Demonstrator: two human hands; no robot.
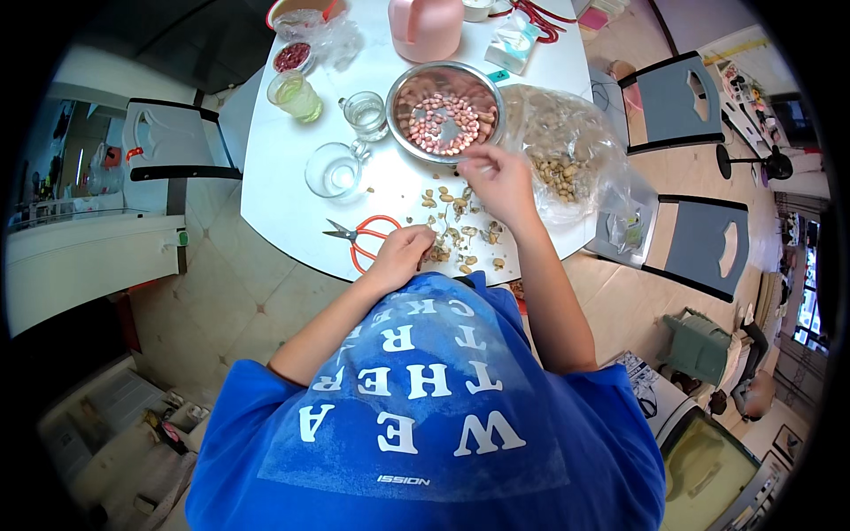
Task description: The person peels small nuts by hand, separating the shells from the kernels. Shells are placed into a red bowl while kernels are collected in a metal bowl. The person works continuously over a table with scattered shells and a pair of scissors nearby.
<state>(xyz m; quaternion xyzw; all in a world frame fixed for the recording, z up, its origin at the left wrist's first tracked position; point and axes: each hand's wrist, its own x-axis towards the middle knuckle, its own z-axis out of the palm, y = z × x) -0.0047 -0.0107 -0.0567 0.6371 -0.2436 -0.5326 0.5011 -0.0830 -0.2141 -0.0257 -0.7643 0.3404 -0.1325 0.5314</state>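
Note:
A steel bowl point(498, 123) holds shelled pink peanuts point(431, 136). My right hand point(499, 180) is at its near rim, fingers bent and slightly blurred; whether anything is between them is unclear. Lower down, my left hand point(404, 252) rests by the table's front edge with curled fingers beside a scatter of peanut shells point(453, 233). Its fingertips are partly hidden, so a held piece cannot be made out. To the right of the bowl, a clear plastic bag point(607, 143) contains unshelled peanuts point(561, 176). Scissors with orange handles point(375, 232) lie left of my left hand, blades pointing left.
On the white table point(279, 206) stand a glass mug point(334, 171), a second glass mug point(365, 116), a glass of greenish drink point(295, 96) and a pink pitcher point(426, 30). A tissue pack point(512, 43) and a small bowl of red food point(292, 58) sit farther back. Chairs point(697, 239) flank the table.

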